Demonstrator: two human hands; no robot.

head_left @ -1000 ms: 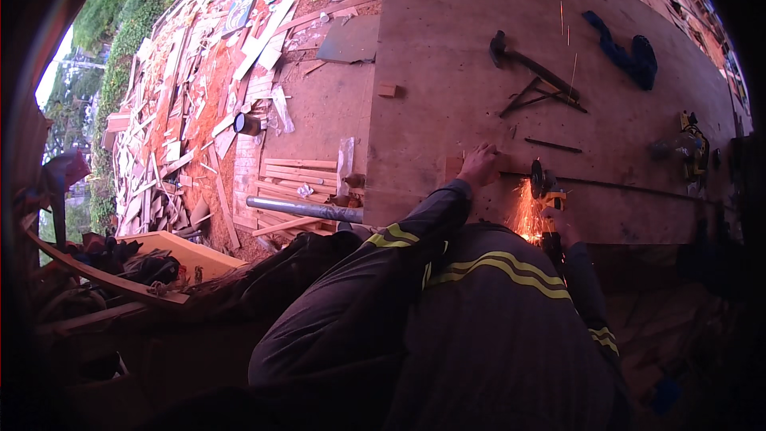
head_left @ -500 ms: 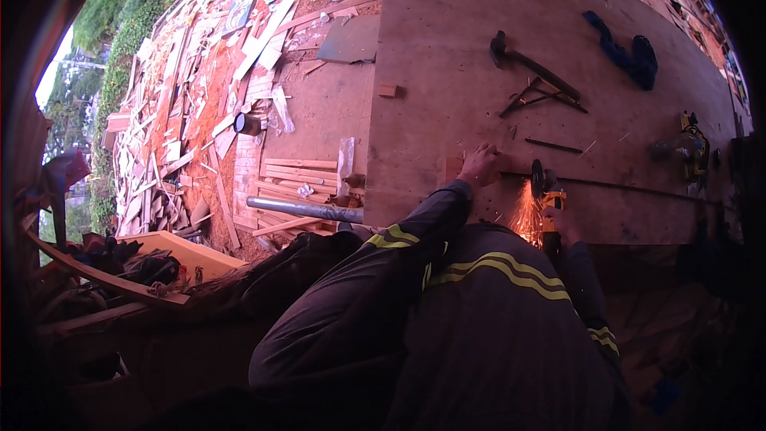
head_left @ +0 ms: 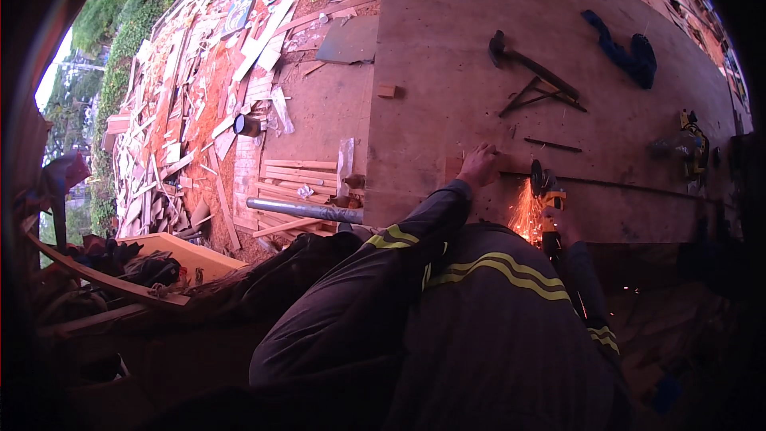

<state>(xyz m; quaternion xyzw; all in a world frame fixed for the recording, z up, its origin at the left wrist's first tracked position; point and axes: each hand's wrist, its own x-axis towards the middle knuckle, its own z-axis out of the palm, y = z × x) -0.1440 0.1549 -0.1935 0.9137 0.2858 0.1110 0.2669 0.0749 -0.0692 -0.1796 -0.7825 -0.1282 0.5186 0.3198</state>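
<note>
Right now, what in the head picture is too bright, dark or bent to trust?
Head view: sparks glare orange beside the grinder; the right hand holding it is dim, finger detail lost; wood scraps at left look pale and pink; the tabletop bends along its far edge near the black fisheye rim.

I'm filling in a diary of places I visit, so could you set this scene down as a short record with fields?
Left hand: on the work surface, by the left end of a long dark rod; exact grip unclear
Right hand: holding a yellow-and-black angle grinder
Sparks: orange, spraying from the disc toward the person
Surface: a broad brown board
Beyond the hands: a hammer, a blue item
Left of board: scattered wood scraps
</note>
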